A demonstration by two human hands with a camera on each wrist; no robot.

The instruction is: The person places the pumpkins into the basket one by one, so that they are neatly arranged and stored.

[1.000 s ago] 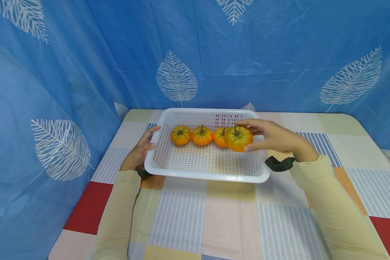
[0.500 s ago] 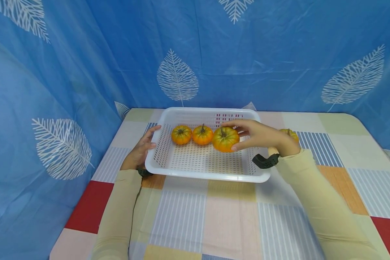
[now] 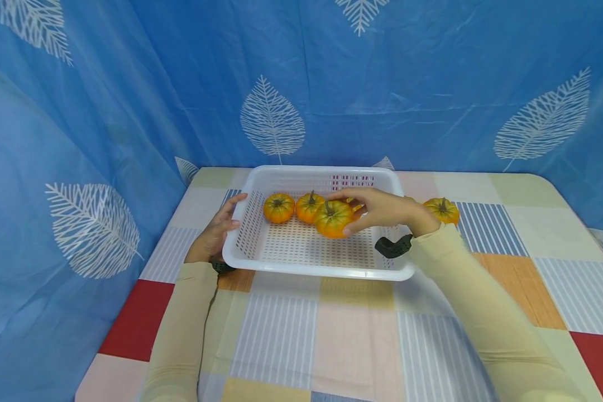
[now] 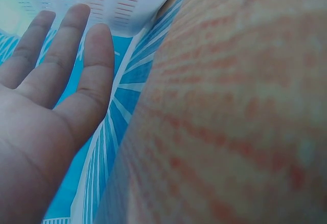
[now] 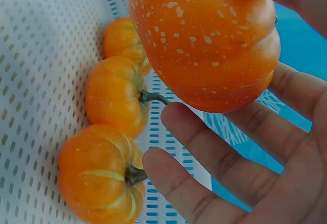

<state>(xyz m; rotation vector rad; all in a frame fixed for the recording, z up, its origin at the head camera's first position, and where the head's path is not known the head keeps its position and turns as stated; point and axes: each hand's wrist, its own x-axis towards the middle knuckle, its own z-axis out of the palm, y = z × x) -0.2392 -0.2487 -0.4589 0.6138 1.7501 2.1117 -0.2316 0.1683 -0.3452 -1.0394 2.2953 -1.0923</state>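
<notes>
My right hand (image 3: 382, 209) holds a small orange pumpkin (image 3: 333, 220) above the white plastic basket (image 3: 321, 273), thumb on the near side and fingers on the far side. Inside the basket sit a left pumpkin (image 3: 278, 208) and a middle pumpkin (image 3: 309, 206). A third pumpkin (image 5: 102, 175) there is mostly hidden by my hand in the head view, but shows in the right wrist view. At the basket's left end, my left hand (image 3: 213, 235) has its fingers extended against the side near the rim. In the left wrist view, the left fingers (image 4: 71, 45) are straight.
Another pumpkin (image 3: 442, 211) rests on the table right of the basket, partly behind my right forearm. A patchwork cloth (image 3: 357, 340) covers the table. Blue leaf-print curtains (image 3: 432, 84) hang behind and at the left.
My right hand has moved left over the basket with the held pumpkin, covering the basket's right-hand pumpkin. The pumpkin on the table has come into view. My left hand stays put.
</notes>
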